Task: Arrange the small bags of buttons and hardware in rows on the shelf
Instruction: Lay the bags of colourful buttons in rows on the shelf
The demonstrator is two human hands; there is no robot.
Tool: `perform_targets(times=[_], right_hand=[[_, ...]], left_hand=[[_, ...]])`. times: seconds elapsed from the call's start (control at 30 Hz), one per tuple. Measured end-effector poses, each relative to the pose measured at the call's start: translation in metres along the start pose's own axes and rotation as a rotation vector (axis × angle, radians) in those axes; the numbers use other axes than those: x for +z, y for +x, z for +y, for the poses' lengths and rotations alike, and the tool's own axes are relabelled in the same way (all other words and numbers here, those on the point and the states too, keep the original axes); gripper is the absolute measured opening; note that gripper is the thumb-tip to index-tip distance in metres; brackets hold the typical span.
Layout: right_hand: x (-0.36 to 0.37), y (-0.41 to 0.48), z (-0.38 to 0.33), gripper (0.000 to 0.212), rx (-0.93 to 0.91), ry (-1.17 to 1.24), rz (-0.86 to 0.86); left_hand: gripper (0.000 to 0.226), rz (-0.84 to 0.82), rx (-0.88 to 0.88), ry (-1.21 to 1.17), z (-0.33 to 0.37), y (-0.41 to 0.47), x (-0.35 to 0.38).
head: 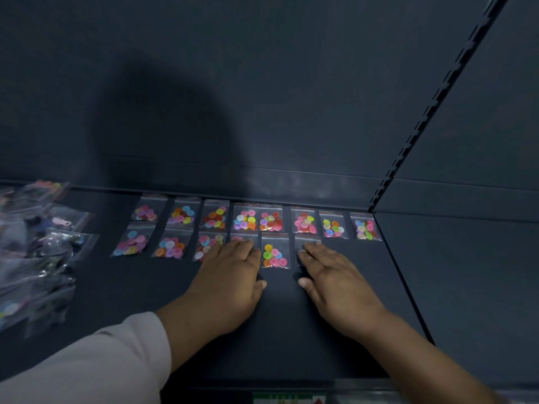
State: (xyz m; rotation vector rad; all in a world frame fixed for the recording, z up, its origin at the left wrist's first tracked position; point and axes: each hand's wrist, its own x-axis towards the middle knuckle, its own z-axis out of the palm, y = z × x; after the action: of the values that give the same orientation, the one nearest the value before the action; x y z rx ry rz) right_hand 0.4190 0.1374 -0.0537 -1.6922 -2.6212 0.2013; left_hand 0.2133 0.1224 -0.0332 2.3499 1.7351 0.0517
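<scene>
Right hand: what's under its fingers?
A clear bag in the front row. Only its top strip shows; the right hand covers its contents.

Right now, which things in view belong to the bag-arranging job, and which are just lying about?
In the job: back row of button bags; front row of button bags; unsorted pile of bags; left hand and right hand, each flat on a front-row bag; shelf.
Lying about: slotted upright; label strip on the shelf's front edge.

button bags [274, 255]: clear, colourful buttons, flat | two rows at back of dark shelf [280, 330] | loose pile [43, 246] left
</scene>
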Motion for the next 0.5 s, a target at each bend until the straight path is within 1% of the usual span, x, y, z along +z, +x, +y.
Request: perform_targets(times=[0.07, 0.1, 0.2, 0.27, 0.5], right_hand=[[0.001, 0.0004, 0.0001, 0.083, -0.009, 0.002, 0.008], [0.0017, 0.0005, 0.0004, 0.087, -0.009, 0.003, 0.004], [0.0015, 0.0008, 0.0015, 0.087, -0.018, 0.002, 0.003], [0.0009, 0.0016, 0.0016, 0.087, -0.016, 0.006, 0.002], [-0.0003, 0.0024, -0.0011, 0.087, -0.019, 0.008, -0.004]], left_hand=[[0.062, 0.024, 0.035, 0.011, 0.0017, 0.0013, 0.0021], [0.063, 0.024, 0.069, 0.013, 0.0028, 0.0022, 0.0031], [0.063, -0.027, 0.176, 0.015, 0.0066, 0.0044, 0.0059], [0.064, -0.042, 0.218, 0.035, 0.0072, 0.0052, 0.0079], [0.067, -0.043, 0.218, 0.034, 0.0035, 0.0051, 0.009]])
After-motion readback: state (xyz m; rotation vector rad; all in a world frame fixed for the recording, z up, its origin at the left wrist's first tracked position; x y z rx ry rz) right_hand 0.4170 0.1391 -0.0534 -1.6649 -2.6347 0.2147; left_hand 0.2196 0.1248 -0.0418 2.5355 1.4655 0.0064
